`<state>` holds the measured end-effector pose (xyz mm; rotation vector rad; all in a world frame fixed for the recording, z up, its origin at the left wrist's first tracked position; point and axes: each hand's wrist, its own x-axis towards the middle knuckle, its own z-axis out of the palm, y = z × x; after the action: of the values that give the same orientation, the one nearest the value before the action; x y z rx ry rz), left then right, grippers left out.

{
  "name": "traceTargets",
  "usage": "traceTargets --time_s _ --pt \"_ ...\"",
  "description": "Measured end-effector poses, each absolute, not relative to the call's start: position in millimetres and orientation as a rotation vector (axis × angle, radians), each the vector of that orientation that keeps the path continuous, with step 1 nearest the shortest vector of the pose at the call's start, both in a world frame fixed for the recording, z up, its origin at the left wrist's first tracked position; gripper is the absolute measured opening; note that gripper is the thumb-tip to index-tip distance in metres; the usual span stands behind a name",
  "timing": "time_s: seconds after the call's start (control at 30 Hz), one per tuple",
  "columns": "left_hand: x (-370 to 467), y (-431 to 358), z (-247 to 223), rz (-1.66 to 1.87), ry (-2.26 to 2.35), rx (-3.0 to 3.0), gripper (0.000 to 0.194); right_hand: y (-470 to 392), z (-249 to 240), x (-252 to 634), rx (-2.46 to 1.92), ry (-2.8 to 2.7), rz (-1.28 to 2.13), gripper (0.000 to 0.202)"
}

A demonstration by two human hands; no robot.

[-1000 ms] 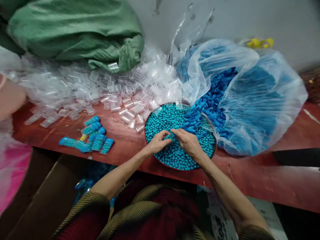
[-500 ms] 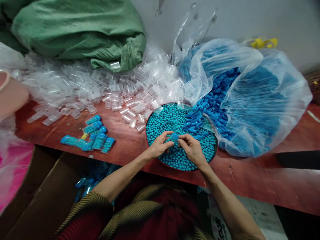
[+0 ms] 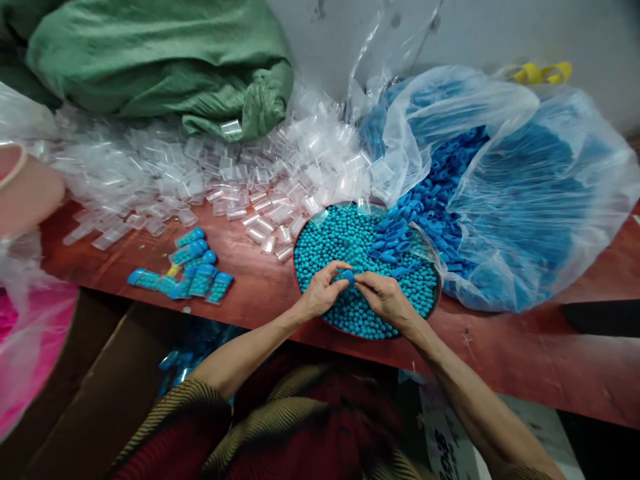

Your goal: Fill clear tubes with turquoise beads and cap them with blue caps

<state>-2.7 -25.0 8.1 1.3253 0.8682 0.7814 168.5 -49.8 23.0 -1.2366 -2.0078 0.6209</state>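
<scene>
While the left hand point(image 3: 323, 293) and right hand point(image 3: 385, 298) pinch one blue-capped tube point(image 3: 349, 276) between closed fingertips above the round tray point(image 3: 300, 280) of turquoise beads point(image 3: 335, 240), several filled tubes point(image 3: 193, 273) lie finished to the left on the red table point(image 3: 525, 353). Heaps of clear empty tubes point(image 3: 210, 173) and a bag of blue caps point(image 3: 490, 193) remain unused.

At the centre of the frame, the left hand point(image 3: 321, 293) and right hand point(image 3: 384, 297) meet fingertip to fingertip over a round tray point(image 3: 435, 303) heaped with small turquoise beads point(image 3: 340, 240), pinching a small blue piece point(image 3: 349, 277) between them. A clear bag of blue caps point(image 3: 500, 200) fills the right side, spilling onto the tray's far edge. On the red table point(image 3: 525, 353), a pile of clear tubes point(image 3: 200, 173) spreads across the upper left below a green sack point(image 3: 150, 60), with several filled, capped tubes point(image 3: 193, 273) lying left of the tray.
</scene>
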Motion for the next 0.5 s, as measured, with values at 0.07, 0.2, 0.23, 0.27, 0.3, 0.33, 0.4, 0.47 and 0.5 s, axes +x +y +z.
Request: traceTargets --time_s 0.07,0.2,0.23,0.27,0.3,0.33,0.4,0.47,0.5 --pt "-3 -25 8 0.806 0.892 1.343 0.025 -46 24 170 -1.212 -2.049 0.631 0.018" --pt "-3 -24 9 0.754 0.889 1.276 0.033 -40 26 176 -1.267 -1.956 0.795 0.018" --pt "-3 -24 9 0.720 0.859 1.248 0.039 -39 26 178 -1.294 -1.908 0.843 0.018" --pt "-3 -23 10 0.688 0.825 1.226 0.044 -40 26 179 -1.318 -1.865 0.880 0.018" --pt "-3 -23 10 0.667 0.795 1.212 0.047 -41 25 180 -1.336 -1.833 0.906 0.019" --pt "-3 -23 10 0.660 0.775 1.208 0.047 -42 25 180 -1.347 -1.815 0.920 0.019" --pt "-3 -23 10 0.690 0.784 1.226 0.039 -44 24 177 -1.346 -1.818 0.909 0.019" --pt "-2 -25 10 0.750 0.843 1.256 0.031 -45 22 171 -1.321 -1.858 0.851 0.018" --pt "-2 -26 9 0.784 0.888 1.268 0.029 -44 21 167 -1.304 -1.878 0.810 0.019"
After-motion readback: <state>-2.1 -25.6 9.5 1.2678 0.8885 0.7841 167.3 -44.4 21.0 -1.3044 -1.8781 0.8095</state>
